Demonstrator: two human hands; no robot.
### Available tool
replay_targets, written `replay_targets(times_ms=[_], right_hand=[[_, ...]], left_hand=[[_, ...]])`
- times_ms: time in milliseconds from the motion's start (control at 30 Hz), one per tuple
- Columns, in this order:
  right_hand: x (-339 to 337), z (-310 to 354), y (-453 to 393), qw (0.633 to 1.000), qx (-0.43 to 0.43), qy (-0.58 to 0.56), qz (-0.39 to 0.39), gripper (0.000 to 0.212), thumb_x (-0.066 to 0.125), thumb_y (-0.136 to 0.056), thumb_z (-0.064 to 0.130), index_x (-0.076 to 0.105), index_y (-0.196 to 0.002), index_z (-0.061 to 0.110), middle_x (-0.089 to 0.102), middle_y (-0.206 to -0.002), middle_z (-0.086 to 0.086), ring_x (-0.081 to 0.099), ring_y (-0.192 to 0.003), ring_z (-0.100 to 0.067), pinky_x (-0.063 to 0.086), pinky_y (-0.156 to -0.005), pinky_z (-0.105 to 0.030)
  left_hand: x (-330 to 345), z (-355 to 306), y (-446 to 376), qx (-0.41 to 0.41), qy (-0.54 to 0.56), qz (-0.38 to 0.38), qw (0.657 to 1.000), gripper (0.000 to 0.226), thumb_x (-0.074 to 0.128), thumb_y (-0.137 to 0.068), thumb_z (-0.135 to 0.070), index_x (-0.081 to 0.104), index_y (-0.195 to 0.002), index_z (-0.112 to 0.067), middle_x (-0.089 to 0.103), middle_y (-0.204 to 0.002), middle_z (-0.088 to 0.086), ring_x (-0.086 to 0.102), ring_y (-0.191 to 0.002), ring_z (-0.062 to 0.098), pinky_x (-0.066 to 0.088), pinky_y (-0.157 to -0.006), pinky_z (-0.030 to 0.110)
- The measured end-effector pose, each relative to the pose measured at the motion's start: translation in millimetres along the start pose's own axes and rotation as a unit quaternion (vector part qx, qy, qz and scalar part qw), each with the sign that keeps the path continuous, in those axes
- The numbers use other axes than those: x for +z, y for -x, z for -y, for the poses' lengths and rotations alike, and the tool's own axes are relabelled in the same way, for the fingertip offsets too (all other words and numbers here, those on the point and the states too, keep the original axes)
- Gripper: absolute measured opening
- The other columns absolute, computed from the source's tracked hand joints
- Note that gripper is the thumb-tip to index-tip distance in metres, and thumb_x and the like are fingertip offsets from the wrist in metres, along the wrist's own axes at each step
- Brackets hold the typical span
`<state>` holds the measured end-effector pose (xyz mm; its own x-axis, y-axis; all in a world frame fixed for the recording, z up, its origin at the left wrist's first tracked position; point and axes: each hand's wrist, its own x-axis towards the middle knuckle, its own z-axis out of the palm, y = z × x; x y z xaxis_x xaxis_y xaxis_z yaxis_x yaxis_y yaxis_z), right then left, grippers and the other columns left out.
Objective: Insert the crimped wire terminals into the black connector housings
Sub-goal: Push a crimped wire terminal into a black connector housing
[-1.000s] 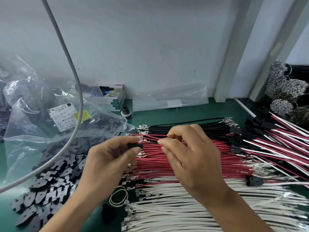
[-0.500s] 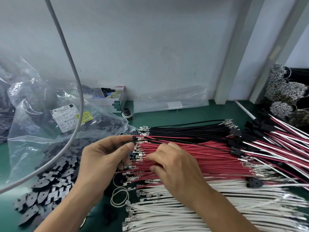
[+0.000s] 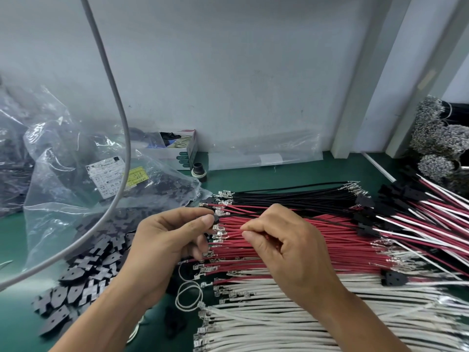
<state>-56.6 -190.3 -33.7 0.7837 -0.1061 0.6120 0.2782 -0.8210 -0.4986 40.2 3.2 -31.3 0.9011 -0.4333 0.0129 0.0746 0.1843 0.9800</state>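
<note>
- The left hand (image 3: 162, 240) pinches a small black connector housing (image 3: 215, 219) between thumb and forefinger, the other fingers curled beneath.
- The right hand (image 3: 286, 247), just beside the left, has thumb and forefinger closed on a red wire (image 3: 233, 231) whose metal terminal end points towards the housing; whether it has entered cannot be told.
- Beneath both hands lie rows of black wires (image 3: 291, 196), red wires (image 3: 330, 240) and white wires (image 3: 304, 316) on the green tabletop (image 3: 15, 235).
- Loose black housings (image 3: 83, 278) spill from a clear plastic bag (image 3: 76, 174) left of the left hand.
- Finished assemblies (image 3: 418, 212) lie beyond the right hand.
</note>
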Motion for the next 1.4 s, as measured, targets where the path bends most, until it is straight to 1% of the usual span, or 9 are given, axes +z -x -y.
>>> replay_targets(times_ms=[133,267,467,667,767,900,1067,1267,1400], right_hand=[[1,3,0,1.000,-0.013,-0.010,0.004,0.013,0.065,-0.094,0.032,0.075,-0.098,0.024,0.063,-0.092,0.016,0.063,-0.085,-0.005,0.053,-0.067,-0.028],[-1,6,1,0.999,-0.044,-0.005,-0.011,0.013,0.064,-0.097,0.024,0.076,-0.103,0.022,0.062,-0.092,0.011,0.060,-0.082,-0.007,0.051,-0.063,-0.028],[-11,1,-2,0.998,-0.021,0.004,-0.054,0.015,0.064,-0.095,0.020,0.079,-0.100,0.019,0.060,-0.086,0.011,0.054,-0.072,-0.004,0.039,-0.062,-0.013],[-10,2,-2,0.997,-0.050,0.020,-0.058,0.015,0.067,-0.095,0.020,0.080,-0.100,0.016,0.060,-0.083,0.006,0.054,-0.072,-0.006,0.046,-0.058,-0.019],[-10,2,0,0.994,-0.084,0.046,-0.057,0.013,0.070,-0.093,0.015,0.080,-0.101,0.014,0.059,-0.082,0.004,0.054,-0.072,-0.011,0.047,-0.056,-0.025],[-11,2,0,0.983,-0.131,0.117,-0.054,0.013,0.071,-0.092,0.009,0.079,-0.101,0.012,0.058,-0.082,0.002,0.052,-0.071,-0.015,0.047,-0.049,-0.031],[-8,2,2,0.979,-0.146,0.142,-0.024,0.017,0.072,-0.088,0.002,0.076,-0.101,0.012,0.057,-0.083,0.001,0.051,-0.072,-0.017,0.046,-0.048,-0.033],[-1,5,4,1.000,-0.020,0.004,-0.009,0.011,0.070,-0.094,0.012,0.079,-0.100,0.015,0.058,-0.084,0.008,0.050,-0.071,-0.001,0.036,-0.063,-0.012],[4,12,7,1.000,-0.029,0.007,0.000,0.014,0.064,-0.096,0.015,0.077,-0.101,0.012,0.059,-0.088,0.005,0.056,-0.074,-0.008,0.047,-0.062,-0.021]], left_hand=[[-1,-1,1,-0.017,0.015,0.028,0.999,0.034,0.089,-0.069,-0.022,0.079,-0.094,-0.002,0.065,-0.064,0.014,0.057,-0.049,0.020,0.050,-0.047,0.025],[-1,0,0,-0.031,0.016,0.044,0.998,0.051,0.092,-0.062,-0.035,0.079,-0.098,-0.001,0.066,-0.066,0.016,0.060,-0.051,0.020,0.052,-0.050,0.025],[-5,0,-2,-0.066,0.064,0.054,0.994,0.033,0.083,-0.075,-0.024,0.079,-0.100,-0.001,0.072,-0.078,0.015,0.061,-0.053,0.015,0.052,-0.050,0.023],[-2,-2,1,-0.080,0.066,0.073,0.992,0.065,0.099,-0.054,-0.040,0.078,-0.101,-0.001,0.069,-0.071,0.011,0.059,-0.051,0.014,0.051,-0.049,0.023],[-3,-4,1,-0.091,0.081,0.073,0.990,0.056,0.097,-0.059,-0.036,0.079,-0.099,-0.002,0.068,-0.069,0.010,0.059,-0.050,0.013,0.052,-0.049,0.022],[-3,-5,2,-0.108,0.081,0.081,0.988,0.026,0.080,-0.079,-0.023,0.080,-0.095,-0.003,0.069,-0.069,0.009,0.061,-0.049,0.013,0.054,-0.049,0.022],[-4,-7,2,-0.137,0.069,0.077,0.985,0.025,0.078,-0.076,-0.022,0.080,-0.092,-0.003,0.068,-0.071,0.010,0.063,-0.050,0.014,0.056,-0.049,0.023],[-2,-6,3,-0.142,0.035,0.069,0.987,0.032,0.091,-0.069,-0.020,0.080,-0.092,0.000,0.072,-0.074,0.015,0.066,-0.053,0.016,0.058,-0.052,0.025],[5,-5,6,-0.140,0.049,0.066,0.987,0.029,0.081,-0.072,-0.023,0.080,-0.092,-0.003,0.071,-0.072,0.013,0.066,-0.054,0.017,0.059,-0.054,0.025]])
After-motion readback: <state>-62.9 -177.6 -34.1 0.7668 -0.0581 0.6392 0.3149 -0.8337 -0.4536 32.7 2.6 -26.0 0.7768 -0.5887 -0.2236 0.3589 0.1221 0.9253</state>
